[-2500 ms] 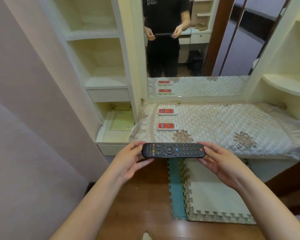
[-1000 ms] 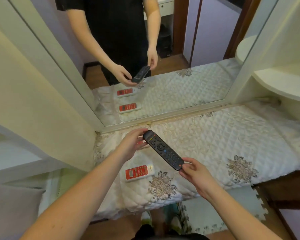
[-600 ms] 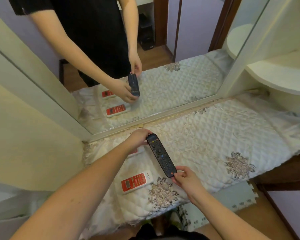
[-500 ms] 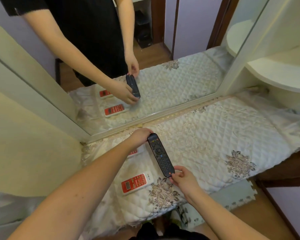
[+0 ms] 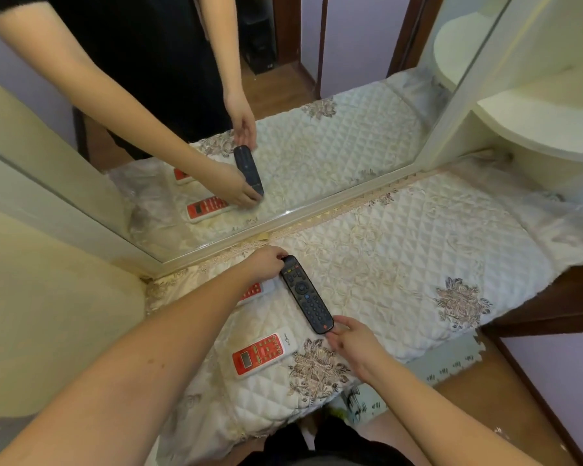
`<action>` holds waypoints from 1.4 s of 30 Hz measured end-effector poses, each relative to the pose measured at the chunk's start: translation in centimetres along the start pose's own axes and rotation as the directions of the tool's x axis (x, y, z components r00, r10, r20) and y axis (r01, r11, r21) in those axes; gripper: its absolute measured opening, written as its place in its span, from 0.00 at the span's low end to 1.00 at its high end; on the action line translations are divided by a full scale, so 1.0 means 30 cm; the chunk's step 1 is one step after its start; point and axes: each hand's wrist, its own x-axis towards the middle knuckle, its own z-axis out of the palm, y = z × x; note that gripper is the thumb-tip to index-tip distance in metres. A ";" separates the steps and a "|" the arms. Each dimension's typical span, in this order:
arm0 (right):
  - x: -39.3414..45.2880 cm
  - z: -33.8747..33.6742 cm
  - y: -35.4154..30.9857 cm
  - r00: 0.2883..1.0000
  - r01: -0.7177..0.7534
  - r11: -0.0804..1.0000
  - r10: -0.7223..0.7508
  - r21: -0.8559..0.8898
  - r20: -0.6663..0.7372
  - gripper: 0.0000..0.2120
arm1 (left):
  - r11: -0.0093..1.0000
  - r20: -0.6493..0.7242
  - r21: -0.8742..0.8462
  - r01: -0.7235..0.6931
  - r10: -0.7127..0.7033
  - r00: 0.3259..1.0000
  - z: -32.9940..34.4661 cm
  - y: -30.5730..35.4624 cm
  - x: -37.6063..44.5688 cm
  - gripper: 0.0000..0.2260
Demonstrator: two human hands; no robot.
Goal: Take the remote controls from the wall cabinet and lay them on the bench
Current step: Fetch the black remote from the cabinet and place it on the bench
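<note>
A long black remote [image 5: 306, 294] lies lengthwise on the quilted bench cover [image 5: 401, 264], its far end toward the mirror. My left hand [image 5: 266, 266] grips its far end and my right hand [image 5: 349, 341] pinches its near end. A white remote with a red face [image 5: 264, 354] lies on the cover left of my right hand. A second red-and-white remote [image 5: 254, 291] sits farther back, mostly hidden under my left wrist.
A large mirror [image 5: 283, 112] stands right behind the bench and repeats my arms and the remotes. A cream cabinet side [image 5: 54, 297] rises at the left, rounded shelves [image 5: 546, 129] at the right. A foam floor mat [image 5: 445, 364] lies below the bench edge.
I have stepped up to the bench and turned the black remote from crosswise to lengthwise, lowering it onto the cover beside the two red remotes. Both hands stay on its ends.
</note>
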 end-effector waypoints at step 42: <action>-0.241 0.006 -0.104 0.909 0.388 0.472 -0.335 -0.791 0.247 0.19 | 0.908 -0.278 0.419 -0.034 0.164 0.947 0.102 -0.028 -0.492 0.24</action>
